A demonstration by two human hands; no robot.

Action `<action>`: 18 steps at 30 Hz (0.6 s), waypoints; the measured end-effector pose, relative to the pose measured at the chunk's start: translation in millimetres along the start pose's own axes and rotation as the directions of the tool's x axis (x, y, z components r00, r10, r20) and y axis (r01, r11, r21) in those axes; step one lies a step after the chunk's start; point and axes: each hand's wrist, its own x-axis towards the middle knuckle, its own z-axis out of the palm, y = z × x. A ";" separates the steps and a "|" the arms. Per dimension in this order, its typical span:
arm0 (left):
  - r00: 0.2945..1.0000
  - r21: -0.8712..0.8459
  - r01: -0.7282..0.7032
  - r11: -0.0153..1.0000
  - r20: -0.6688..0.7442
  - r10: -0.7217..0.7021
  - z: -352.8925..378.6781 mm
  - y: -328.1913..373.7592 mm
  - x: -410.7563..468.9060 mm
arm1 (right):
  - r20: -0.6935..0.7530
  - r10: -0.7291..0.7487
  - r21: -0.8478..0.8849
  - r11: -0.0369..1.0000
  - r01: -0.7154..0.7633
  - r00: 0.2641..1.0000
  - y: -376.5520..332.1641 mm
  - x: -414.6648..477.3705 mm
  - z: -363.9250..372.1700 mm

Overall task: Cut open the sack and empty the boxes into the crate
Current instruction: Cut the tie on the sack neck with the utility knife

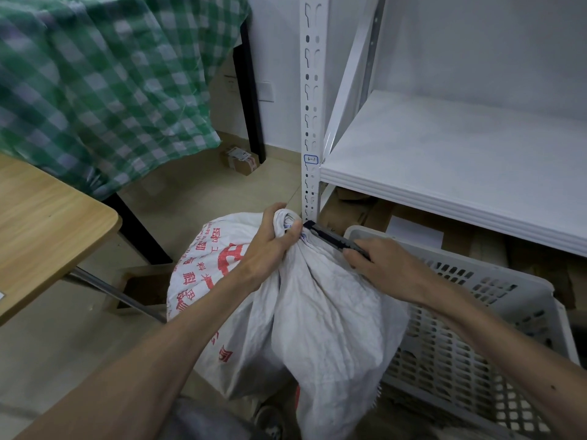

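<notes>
A white woven sack (317,312) with red print stands on the floor in front of me, its neck bunched and tied at the top. My left hand (270,239) grips the gathered neck. My right hand (378,258) holds a dark utility knife (333,238), whose tip touches the neck right beside my left thumb. A grey perforated plastic crate (476,328) stands against the sack's right side. The boxes are hidden inside the sack.
A white metal shelf unit (444,173) rises behind the crate, its upright post (313,122) just beyond the sack's neck, with flattened cardboard under it. A wooden table (41,223) is at left, a green checked cloth (104,84) above it. A small parcel (239,160) lies on the floor.
</notes>
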 end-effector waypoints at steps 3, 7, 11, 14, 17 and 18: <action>0.998 0.053 -0.053 0.997 -0.043 0.055 4.5 0.0 0.7 | -0.002 0.008 0.007 1.000 -0.008 1.000 0.7 -0.4 -0.3; 0.991 0.047 -0.074 0.996 -0.111 0.078 4.1 -1.8 2.9 | -0.014 0.011 0.023 1.000 -0.011 1.000 -0.3 -0.8 6.8; 0.980 0.079 -0.125 0.989 -0.147 0.135 7.5 -1.8 2.4 | -0.024 0.036 0.057 0.998 -0.034 0.999 -0.1 -4.7 9.7; 0.974 0.092 -0.154 0.984 -0.153 0.167 2.6 -0.1 4.2 | 0.031 0.041 0.029 0.999 -0.042 0.999 5.5 -14.5 13.5; 0.965 0.128 -0.203 0.971 -0.141 0.221 -7.8 1.2 5.9 | 0.006 0.048 0.016 0.999 -0.048 0.999 7.8 -20.5 -0.2; 0.968 0.149 -0.205 0.967 -0.116 0.223 -7.1 0.2 4.8 | -0.083 0.053 0.068 0.997 -0.048 0.995 10.4 -20.2 -8.6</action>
